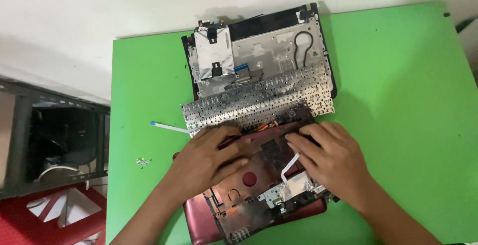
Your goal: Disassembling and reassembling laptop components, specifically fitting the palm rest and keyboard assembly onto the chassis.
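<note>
A dismantled laptop lies on a green table [398,100]. Its grey metal base chassis [279,51] sits at the far side, with a silver foil-covered drive [214,56] on its left. A detached keyboard [259,100] lies face down across the chassis's near edge. Nearer me is the red palm-rest cover [259,175], inside up, with a white ribbon cable [290,168] on it. My left hand [211,160] presses flat on the cover's left part. My right hand [331,160] rests on its right part, fingertips near a dark square component. Neither hand grips anything.
A loose white flat cable [167,126] sticks out left of the keyboard. Small screws [143,161] lie on the table near its left edge. Left of the table are a dark shelf [55,140] and a red stool [50,217]. A white wall is behind.
</note>
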